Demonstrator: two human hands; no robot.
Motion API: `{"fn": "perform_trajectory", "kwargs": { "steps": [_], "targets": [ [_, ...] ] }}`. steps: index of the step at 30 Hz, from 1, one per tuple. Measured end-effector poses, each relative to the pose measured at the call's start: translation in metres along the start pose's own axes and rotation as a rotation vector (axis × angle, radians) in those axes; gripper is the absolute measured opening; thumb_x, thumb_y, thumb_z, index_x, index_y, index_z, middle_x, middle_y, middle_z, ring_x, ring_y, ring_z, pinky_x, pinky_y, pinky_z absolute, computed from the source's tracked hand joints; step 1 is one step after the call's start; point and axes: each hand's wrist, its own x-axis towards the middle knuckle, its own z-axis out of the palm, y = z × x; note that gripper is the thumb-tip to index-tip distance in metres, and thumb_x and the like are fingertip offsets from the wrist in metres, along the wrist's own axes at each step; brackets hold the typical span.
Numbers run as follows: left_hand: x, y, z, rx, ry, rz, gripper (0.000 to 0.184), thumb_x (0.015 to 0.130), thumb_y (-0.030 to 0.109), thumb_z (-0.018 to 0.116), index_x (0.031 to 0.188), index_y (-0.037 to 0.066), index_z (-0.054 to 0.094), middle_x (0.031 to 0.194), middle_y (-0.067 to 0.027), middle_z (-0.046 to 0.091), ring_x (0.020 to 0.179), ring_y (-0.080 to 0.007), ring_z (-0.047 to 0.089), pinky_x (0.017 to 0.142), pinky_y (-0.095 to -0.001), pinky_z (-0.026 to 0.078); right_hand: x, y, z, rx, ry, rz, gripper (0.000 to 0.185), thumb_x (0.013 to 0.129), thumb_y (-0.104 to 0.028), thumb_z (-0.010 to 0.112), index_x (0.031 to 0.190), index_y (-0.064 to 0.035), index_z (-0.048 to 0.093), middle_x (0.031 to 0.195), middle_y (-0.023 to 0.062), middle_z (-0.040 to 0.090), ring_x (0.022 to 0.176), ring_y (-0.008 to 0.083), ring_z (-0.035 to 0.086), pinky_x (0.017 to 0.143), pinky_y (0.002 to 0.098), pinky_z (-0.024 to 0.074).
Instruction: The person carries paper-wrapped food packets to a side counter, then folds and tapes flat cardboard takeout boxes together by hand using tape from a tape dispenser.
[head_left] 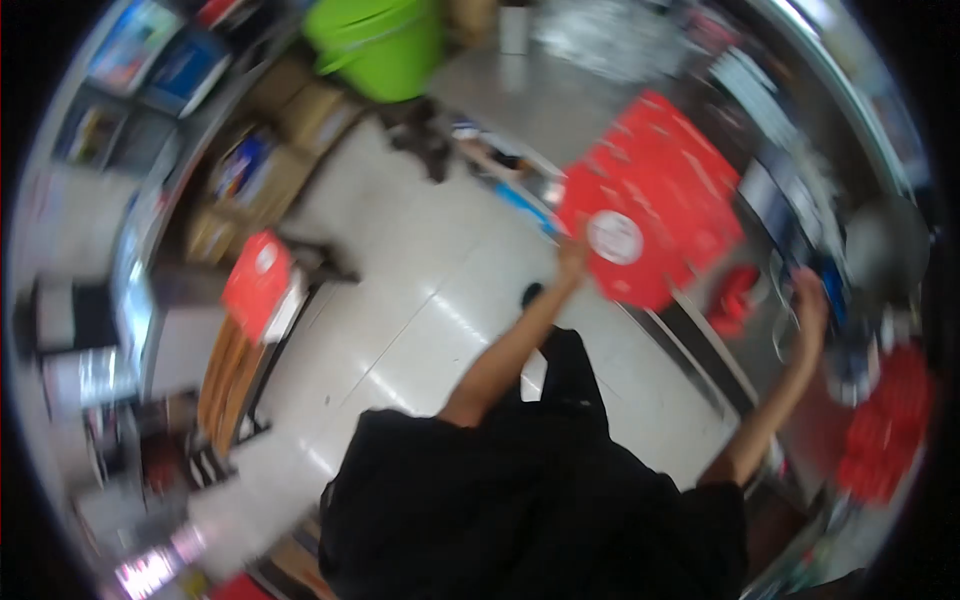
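Note:
My left hand (572, 258) is closed on the lower left edge of a red flat sheet (665, 190), which has a white round mark and pale streaks. Whether the sheet is card or plastic is not clear. It extends over the edge of the counter (500, 90). Out to the right, my right hand (810, 297) is over the counter beside a dark blue object (830, 285); blur hides its fingers and anything in them. Between the hands, nearer the right one, sits a small red item (735, 300).
A wooden bench (222, 385) on the left bears a red-covered stack (262, 285) with a white round mark. Cardboard boxes (265, 180) line the left shelf. A green bucket (380, 45) stands ahead. More red items (885, 425) are piled at far right.

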Motion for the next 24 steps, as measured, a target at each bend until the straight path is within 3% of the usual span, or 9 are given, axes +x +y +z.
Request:
{"fn": "perform_trajectory", "kwargs": {
  "steps": [1, 3, 6, 10, 12, 14, 18, 20, 24],
  "targets": [
    [-0.006, 0.005, -0.005, -0.042, -0.078, 0.098, 0.077, 0.08, 0.057, 0.042, 0.127, -0.003, 0.029, 0.112, -0.0193, 0.048, 0.102, -0.0251, 0.047, 0.086, -0.0352, 0.037, -0.018, 0.043, -0.016, -0.172, 0.067, -0.091, 0.039, 0.082, -0.038, 0.053, 0.106, -0.0071, 0.055, 0.092, 0.0007, 0.056, 0.08, 0.0101, 0.052, 0.067, 0.0251, 0.0395],
    [-0.02, 0.017, -0.014, -0.15, -0.253, 0.281, 0.064, 0.083, 0.055, 0.039, 0.126, 0.007, 0.037, 0.109, -0.0077, 0.052, 0.098, -0.0172, 0.049, 0.077, -0.0345, 0.042, -0.086, 0.055, -0.013, 0.018, 0.165, 0.128, 0.034, 0.079, -0.044, 0.054, 0.094, -0.0127, 0.058, 0.079, -0.0029, 0.055, 0.075, 0.0074, 0.05, 0.062, 0.023, 0.0367],
    [-0.062, 0.027, -0.02, -0.274, -0.384, 0.131, 0.088, 0.073, 0.07, 0.04, 0.131, 0.004, 0.026, 0.121, -0.0118, 0.042, 0.106, -0.0268, 0.046, 0.082, -0.0433, 0.04, -0.135, 0.105, -0.032, 0.119, 0.267, 0.35, 0.036, 0.076, -0.042, 0.06, 0.094, -0.0118, 0.06, 0.087, 0.0002, 0.061, 0.078, 0.0112, 0.056, 0.057, 0.0229, 0.0377],
    [-0.087, -0.016, -0.02, -0.551, -0.142, -0.007, 0.097, 0.071, 0.072, 0.038, 0.135, 0.009, 0.001, 0.131, -0.0196, 0.024, 0.113, -0.0341, 0.038, 0.087, -0.0485, 0.038, -0.147, 0.154, -0.03, 0.228, 0.281, 0.438, 0.031, 0.076, -0.038, 0.061, 0.093, -0.0127, 0.06, 0.086, -0.0005, 0.061, 0.075, 0.0115, 0.056, 0.053, 0.0226, 0.0383],
    [-0.131, -0.023, 0.002, -0.301, 0.026, 0.094, 0.095, 0.073, 0.07, 0.037, 0.135, 0.006, 0.002, 0.132, -0.0186, 0.024, 0.114, -0.0342, 0.035, 0.087, -0.0501, 0.036, -0.137, 0.169, -0.024, 0.254, 0.294, 0.445, 0.03, 0.076, -0.038, 0.06, 0.092, -0.0122, 0.06, 0.083, 0.0002, 0.061, 0.073, 0.0114, 0.057, 0.053, 0.0237, 0.0403],
    [-0.143, -0.035, 0.019, -0.249, 0.144, 0.117, 0.091, 0.075, 0.067, 0.037, 0.134, 0.005, 0.006, 0.134, -0.0181, 0.02, 0.119, -0.0329, 0.03, 0.089, -0.0511, 0.033, -0.106, 0.221, 0.001, 0.094, 0.41, 0.185, 0.028, 0.078, -0.034, 0.058, 0.091, -0.0095, 0.059, 0.078, 0.0029, 0.061, 0.07, 0.0113, 0.057, 0.058, 0.0256, 0.0437],
    [-0.118, -0.027, 0.033, -0.153, 0.318, 0.247, 0.083, 0.082, 0.06, 0.034, 0.133, -0.001, 0.009, 0.137, -0.0179, 0.014, 0.124, -0.0291, 0.022, 0.098, -0.0434, 0.025, -0.072, 0.133, 0.048, 0.161, 0.303, -0.02, 0.023, 0.079, -0.026, 0.058, 0.092, -0.0057, 0.058, 0.077, 0.0072, 0.062, 0.07, 0.015, 0.059, 0.063, 0.0278, 0.0457],
    [-0.112, -0.019, 0.04, -0.095, 0.4, 0.38, 0.078, 0.086, 0.054, 0.031, 0.131, -0.005, 0.009, 0.138, -0.0201, 0.011, 0.126, -0.0294, 0.018, 0.102, -0.0389, 0.019, -0.043, 0.147, 0.083, 0.261, 0.29, -0.142, 0.021, 0.079, -0.022, 0.058, 0.092, -0.0058, 0.058, 0.079, 0.008, 0.061, 0.068, 0.0159, 0.058, 0.061, 0.0276, 0.0457],
    [-0.116, -0.024, 0.047, -0.123, 0.435, 0.522, 0.069, 0.089, 0.045, 0.029, 0.131, -0.007, 0.011, 0.137, -0.0234, 0.01, 0.127, -0.0303, 0.016, 0.103, -0.0372, 0.016, -0.016, 0.115, 0.082, 0.277, 0.296, -0.08, 0.019, 0.078, -0.018, 0.058, 0.093, -0.006, 0.057, 0.083, 0.0083, 0.06, 0.071, 0.0166, 0.058, 0.064, 0.0275, 0.0457]
  ]
}}
